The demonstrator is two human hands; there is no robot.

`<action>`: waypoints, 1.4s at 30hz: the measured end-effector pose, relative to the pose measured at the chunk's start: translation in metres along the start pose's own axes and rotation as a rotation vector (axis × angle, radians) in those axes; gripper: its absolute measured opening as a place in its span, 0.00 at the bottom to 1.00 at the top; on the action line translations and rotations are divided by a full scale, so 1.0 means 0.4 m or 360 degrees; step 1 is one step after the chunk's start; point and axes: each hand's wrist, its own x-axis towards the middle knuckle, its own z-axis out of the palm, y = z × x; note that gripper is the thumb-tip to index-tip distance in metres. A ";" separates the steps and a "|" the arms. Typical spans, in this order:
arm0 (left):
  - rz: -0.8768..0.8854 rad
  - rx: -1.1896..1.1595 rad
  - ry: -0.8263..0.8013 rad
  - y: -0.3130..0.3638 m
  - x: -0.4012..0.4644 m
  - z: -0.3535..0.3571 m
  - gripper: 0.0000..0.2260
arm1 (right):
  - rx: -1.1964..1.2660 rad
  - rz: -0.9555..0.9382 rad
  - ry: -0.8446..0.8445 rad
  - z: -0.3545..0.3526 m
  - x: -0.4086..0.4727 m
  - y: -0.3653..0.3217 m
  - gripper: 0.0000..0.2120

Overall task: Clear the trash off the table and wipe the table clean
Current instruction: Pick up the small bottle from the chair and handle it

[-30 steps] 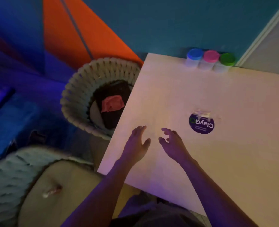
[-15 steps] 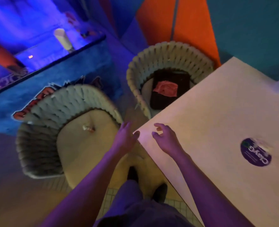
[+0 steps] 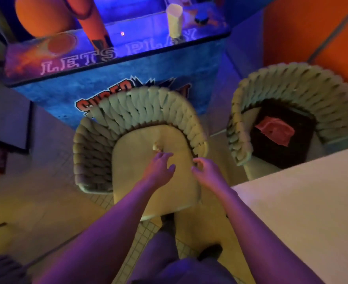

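Observation:
A small crumpled pale scrap (image 3: 156, 147) lies on the seat of the near woven chair (image 3: 128, 111). My left hand (image 3: 159, 168) stretches over that seat, fingers straight, its tips just short of the scrap. My right hand (image 3: 206, 172) hovers beside it over the seat's right side, fingers loosely curled, holding nothing. The pale table (image 3: 304, 212) fills the lower right; only its corner shows. A pink cloth (image 3: 275, 131) lies on a dark box (image 3: 279, 152) sitting in the second woven chair (image 3: 300, 85).
A blue game cabinet (image 3: 115, 78) lettered "LETS PLAY" stands behind the near chair, with a pale cup (image 3: 174, 20) on top. An orange wall (image 3: 312, 27) rises at the upper right. Tiled floor (image 3: 36, 201) lies on the left. My legs and a shoe (image 3: 210, 251) are below.
My view swung left from the table to the near chair. Both hands left the tabletop and moved out over the chair seat, the left one reaching toward the scrap.

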 end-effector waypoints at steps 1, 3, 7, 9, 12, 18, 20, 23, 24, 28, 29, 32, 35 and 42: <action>-0.0036 -0.0007 -0.0011 -0.033 0.032 -0.016 0.24 | -0.0014 0.0016 -0.0030 0.027 0.039 -0.023 0.21; -0.0067 -0.0009 -0.0038 -0.074 0.068 -0.033 0.24 | -0.0022 0.0029 -0.0059 0.062 0.082 -0.049 0.21; -0.0139 0.0022 -0.0109 -0.160 0.157 -0.066 0.24 | -0.0053 0.0100 -0.0107 0.142 0.178 -0.105 0.22; -0.0175 0.0000 -0.0117 -0.189 0.199 -0.075 0.23 | -0.0063 0.0118 -0.0121 0.173 0.227 -0.125 0.22; -0.0217 -0.0001 -0.0113 -0.227 0.258 -0.074 0.23 | -0.0074 0.0131 -0.0132 0.218 0.303 -0.134 0.22; -0.0279 -0.0017 -0.0046 -0.282 0.387 -0.031 0.24 | -0.0209 0.0139 -0.0196 0.306 0.462 -0.111 0.22; -0.0311 -0.0042 -0.0023 -0.305 0.447 0.011 0.25 | -0.0269 0.0123 -0.0240 0.349 0.531 -0.078 0.23; -0.0272 -0.0071 0.0017 -0.323 0.501 0.057 0.25 | -0.0380 0.0064 -0.0304 0.396 0.601 -0.049 0.26; -0.0274 -0.0066 0.0019 -0.330 0.521 0.075 0.25 | -0.0410 0.0062 -0.0316 0.414 0.629 -0.041 0.26; -0.0321 -0.0054 -0.0033 -0.358 0.565 0.130 0.26 | -0.0354 0.0030 -0.0335 0.476 0.695 -0.022 0.24; -0.0323 -0.0060 -0.0028 -0.365 0.571 0.144 0.25 | -0.0355 0.0020 -0.0354 0.489 0.702 -0.013 0.23; -0.0285 -0.0102 0.0096 -0.375 0.574 0.167 0.22 | -0.0366 0.0009 -0.0395 0.523 0.715 0.016 0.23; -0.0194 -0.0157 0.0225 -0.371 0.558 0.159 0.20 | -0.0356 -0.0024 -0.0353 0.526 0.706 0.029 0.21; -0.0058 -0.0265 0.0358 -0.289 0.441 0.064 0.17 | -0.0046 -0.0043 -0.0146 0.448 0.565 -0.020 0.26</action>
